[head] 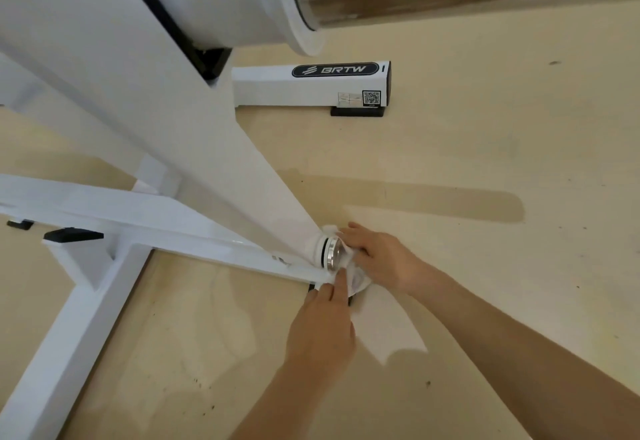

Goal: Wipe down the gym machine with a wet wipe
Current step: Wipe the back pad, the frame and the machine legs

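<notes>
Snagging on the rim is judged possible, as the crumpled white wet wipe (358, 278), at four o'clock of the white tubular gym machine's (221, 169) round silver metal end cap (332, 255), is gripped in the curled right hand (382, 259) and pressed by the left hand's (322, 325) straight fingers.

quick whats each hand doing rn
left hand: open, straight fingers pressing the wet wipe
right hand: gripping the wet wipe against the silver end cap

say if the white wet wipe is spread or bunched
Bunched: the white wet wipe is crumpled against the round silver cap, gripped by the right hand; left hand touches it.
</notes>
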### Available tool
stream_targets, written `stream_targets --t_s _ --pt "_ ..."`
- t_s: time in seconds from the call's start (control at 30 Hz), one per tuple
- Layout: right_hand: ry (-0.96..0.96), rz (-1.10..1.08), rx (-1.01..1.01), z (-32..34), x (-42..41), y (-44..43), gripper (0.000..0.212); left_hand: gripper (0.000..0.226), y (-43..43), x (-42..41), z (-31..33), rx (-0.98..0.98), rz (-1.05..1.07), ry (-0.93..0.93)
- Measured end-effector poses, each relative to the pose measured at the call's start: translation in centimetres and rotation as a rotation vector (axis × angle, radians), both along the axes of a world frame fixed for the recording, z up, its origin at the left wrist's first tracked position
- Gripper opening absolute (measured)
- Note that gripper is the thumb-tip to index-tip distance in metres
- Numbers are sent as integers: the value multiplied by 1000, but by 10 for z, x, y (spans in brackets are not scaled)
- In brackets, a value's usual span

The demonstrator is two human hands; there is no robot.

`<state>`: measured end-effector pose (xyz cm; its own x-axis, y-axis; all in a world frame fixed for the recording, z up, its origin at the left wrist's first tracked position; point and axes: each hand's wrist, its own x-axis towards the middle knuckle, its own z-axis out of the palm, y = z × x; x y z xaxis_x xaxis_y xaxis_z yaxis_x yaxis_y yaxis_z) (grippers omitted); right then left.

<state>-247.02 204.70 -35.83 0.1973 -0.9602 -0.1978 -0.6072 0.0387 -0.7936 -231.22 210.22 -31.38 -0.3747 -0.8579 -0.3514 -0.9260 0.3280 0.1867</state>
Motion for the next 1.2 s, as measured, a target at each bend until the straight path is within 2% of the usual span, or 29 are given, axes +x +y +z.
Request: stream_targets --t_s 0.07,0.2,0.27,0.33,0.37,0.47,0.53,0.6,0.63,0.7,0.8,0.9,0.97,1.03,1.07,1.13,1.2 --pt "126 15 -133 -10 -6 22 64 70 2 4 1 -24 -29 -8" --pt "438 45 -94 -3 23 26 74 61 1 0 4 -54 -15 44" --pt "510 -13 -113 3 36 30 86 45 -4 1 4 -60 44 107" --pt "542 -103 -194 -6 44 51 91 19 -6 4 2 -93 123 188" --pt "537 -125 -229 -12 50 65 88 12 -6 7 2 -89 184 226" --pt "514 -144 -315 -23 71 92 84 20 -8 13 0 -67 401 313" --pt "541 -149 -365 -24 73 93 77 12 -9 19 -1 -48 497 311" --pt "564 -159 -432 -21 64 90 64 19 -8 28 -4 -14 551 290" --pt "520 -184 -437 -19 60 89 58 22 -7 32 -7 21 582 298" --pt "291 -341 -386 -16 58 94 40 22 -3 39 -12 65 635 330" --pt "-79 -664 -160 -5 67 100 5 17 -3 41 -16 24 711 401" --pt "-328 -858 104 -4 76 92 15 6 -16 37 -22 -33 907 517" --pt "-492 -955 240 -3 82 81 15 5 -27 33 -30 -3 1149 732" --pt "-600 -1035 327 -2 86 74 13 8 -32 22 -38 114 1417 1019" --pt "-646 -1063 357 -3 87 72 13 10 -32 15 -41 168 1495 1099" --pt "-682 -1084 386 -4 85 71 10 13 -25 0 -45 229 1525 1103" --pt "-550 -1047 339 -7 76 73 7 13 -16 -15 -48 246 1455 1049"
